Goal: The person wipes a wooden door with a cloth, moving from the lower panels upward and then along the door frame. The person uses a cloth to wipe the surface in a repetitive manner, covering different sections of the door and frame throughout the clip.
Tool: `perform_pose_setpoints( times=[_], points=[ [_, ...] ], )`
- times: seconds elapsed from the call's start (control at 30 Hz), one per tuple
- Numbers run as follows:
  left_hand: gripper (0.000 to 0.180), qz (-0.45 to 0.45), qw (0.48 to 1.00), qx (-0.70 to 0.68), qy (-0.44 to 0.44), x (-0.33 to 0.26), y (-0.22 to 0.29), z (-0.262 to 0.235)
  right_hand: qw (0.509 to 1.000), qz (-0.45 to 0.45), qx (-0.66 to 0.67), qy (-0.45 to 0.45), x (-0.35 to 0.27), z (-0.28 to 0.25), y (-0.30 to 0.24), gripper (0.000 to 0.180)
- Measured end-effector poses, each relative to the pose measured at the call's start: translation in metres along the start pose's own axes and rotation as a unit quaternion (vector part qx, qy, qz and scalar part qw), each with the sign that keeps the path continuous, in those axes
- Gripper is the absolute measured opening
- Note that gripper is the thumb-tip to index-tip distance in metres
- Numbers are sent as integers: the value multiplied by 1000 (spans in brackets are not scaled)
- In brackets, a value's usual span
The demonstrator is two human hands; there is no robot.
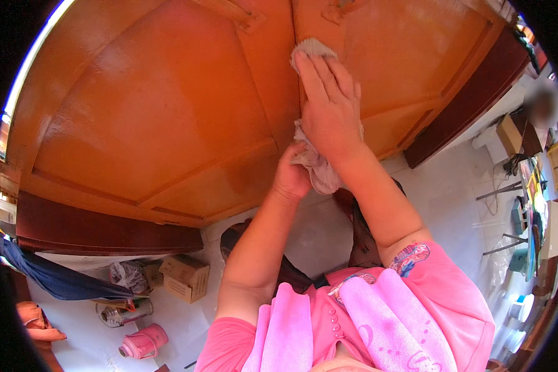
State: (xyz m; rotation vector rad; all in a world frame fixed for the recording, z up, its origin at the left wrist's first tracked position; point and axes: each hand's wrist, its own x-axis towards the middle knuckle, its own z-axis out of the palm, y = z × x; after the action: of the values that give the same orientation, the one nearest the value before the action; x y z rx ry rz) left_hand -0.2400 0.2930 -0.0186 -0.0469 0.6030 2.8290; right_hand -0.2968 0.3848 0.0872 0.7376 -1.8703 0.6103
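An orange-brown wooden double door [161, 111] stands before me. My right hand [333, 118] presses a whitish, crumpled cloth [317, 47] against it near the seam between the two leaves. The fingers lie long over the cloth, whose upper end shows past the fingertips. Below the right palm, the cloth's lower end hangs bunched, and my left hand [291, 172] is closed on it. Part of the left fingers is hidden behind the cloth. Door handles [249, 22] are just above, at the top of the view.
At the lower left are a cardboard box [185, 278], a pink thermos flask [144, 341] and dark blue fabric [62, 273]. Dark red door frame [105, 232] runs under the left leaf. Against the right side stands a folding table [531, 211] with assorted items. A pink towel [390, 319] hangs round my neck.
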Motion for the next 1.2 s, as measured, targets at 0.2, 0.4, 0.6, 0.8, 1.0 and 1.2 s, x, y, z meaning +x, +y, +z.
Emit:
perform_pose_setpoints(
  times=[0.2,0.4,0.6,0.8,1.0,1.2],
  points=[
    [51,0,999,23,25,0,-9,0,1000,5,8,-17,-5,-5,-1,66],
    [49,15,1000,-21,1,-4,3,9,1000,-5,4,27,14,-1,-4,65],
    [47,3,997,57,61,-5,-4,7,1000,-6,3,-23,-10,-5,-1,65],
    [46,20,1000,-21,3,-3,0,6,1000,-2,16,15,16,-5,-7,66],
    [48,13,1000,23,5,0,3,-3,1000,8,24,14,-3,-4,-1,57],
    [49,16,1000,-2,-5,-2,-2,0,989,24,112,95,20,2,9,47]
  ],
)
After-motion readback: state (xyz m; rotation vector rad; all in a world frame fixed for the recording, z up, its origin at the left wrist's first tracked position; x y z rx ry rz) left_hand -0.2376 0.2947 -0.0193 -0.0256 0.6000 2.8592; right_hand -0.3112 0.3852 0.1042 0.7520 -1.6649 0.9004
